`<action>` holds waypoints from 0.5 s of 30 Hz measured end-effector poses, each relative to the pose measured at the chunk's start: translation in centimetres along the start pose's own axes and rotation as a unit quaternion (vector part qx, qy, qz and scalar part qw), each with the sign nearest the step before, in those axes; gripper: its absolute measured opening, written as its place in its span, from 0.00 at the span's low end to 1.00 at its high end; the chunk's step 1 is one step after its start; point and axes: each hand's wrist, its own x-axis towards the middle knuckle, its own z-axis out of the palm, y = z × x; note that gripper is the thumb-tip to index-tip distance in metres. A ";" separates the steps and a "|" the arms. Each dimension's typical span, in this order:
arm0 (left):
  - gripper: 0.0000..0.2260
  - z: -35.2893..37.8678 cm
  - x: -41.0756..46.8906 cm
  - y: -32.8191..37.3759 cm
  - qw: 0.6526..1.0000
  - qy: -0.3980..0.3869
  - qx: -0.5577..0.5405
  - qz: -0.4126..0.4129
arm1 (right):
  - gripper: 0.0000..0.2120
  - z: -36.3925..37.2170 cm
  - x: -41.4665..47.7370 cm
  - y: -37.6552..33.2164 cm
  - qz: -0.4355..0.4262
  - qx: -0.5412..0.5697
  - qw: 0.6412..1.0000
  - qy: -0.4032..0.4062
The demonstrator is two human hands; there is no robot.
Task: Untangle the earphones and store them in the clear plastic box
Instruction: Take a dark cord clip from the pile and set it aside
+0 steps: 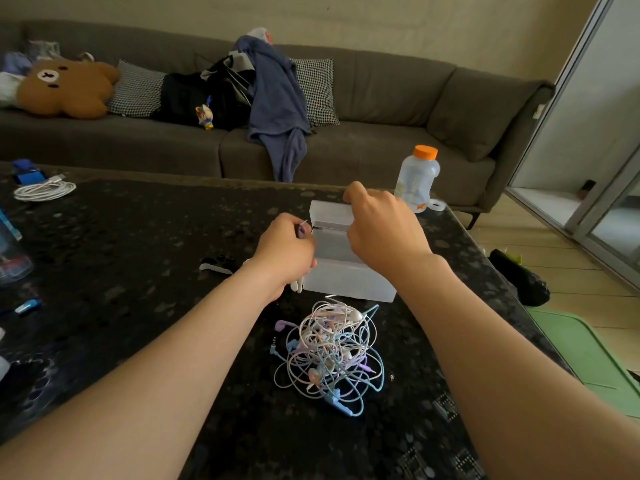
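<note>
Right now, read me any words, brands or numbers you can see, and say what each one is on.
None can be read.
The bottle with the orange cap: print on its side, too blurred.
The white item atop the sofa pile: red marks, too small.
The clear plastic box: no label shows.

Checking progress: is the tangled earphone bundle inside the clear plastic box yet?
No, the earphone bundle lies on the table in front of the clear plastic box.
</note>
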 end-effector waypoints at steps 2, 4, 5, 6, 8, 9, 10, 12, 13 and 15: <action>0.06 0.0 0.1 -0.3 0.995 -0.026 0.075 0.065 | 0.17 0.8 0.2 0.4 -0.004 -0.030 0.999 0.031; 0.06 0.0 0.2 -0.3 0.983 -0.042 0.144 0.109 | 0.15 1.7 0.4 1.2 -0.001 -0.074 0.994 0.079; 0.06 0.1 0.2 -0.3 0.975 -0.047 0.173 0.129 | 0.14 2.2 0.6 1.6 0.014 -0.082 0.991 0.107; 0.06 0.2 0.1 -0.2 0.968 -0.053 0.199 0.144 | 0.14 2.6 0.7 1.9 0.039 -0.074 0.988 0.131; 0.07 0.3 0.0 -0.2 0.955 -0.067 0.242 0.158 | 0.16 3.0 0.9 2.3 0.079 -0.021 0.985 0.151; 0.08 0.3 -0.1 -0.2 0.951 -0.072 0.256 0.160 | 0.18 3.2 1.0 2.3 0.087 0.004 0.985 0.146; 0.08 0.4 -0.1 -0.1 0.948 -0.075 0.265 0.159 | 0.22 3.4 1.0 2.3 0.092 0.021 0.987 0.127; 0.08 0.4 -0.2 -0.2 0.945 -0.079 0.277 0.156 | 0.31 3.8 0.8 2.2 0.094 0.049 0.992 0.068; 0.09 0.5 -0.1 -0.2 0.943 -0.079 0.285 0.154 | 0.36 4.0 0.7 2.3 0.097 0.060 0.993 0.035; 0.11 0.5 0.0 -0.3 0.940 -0.077 0.297 0.149 | 0.40 4.8 0.4 2.6 0.109 0.071 0.991 -0.035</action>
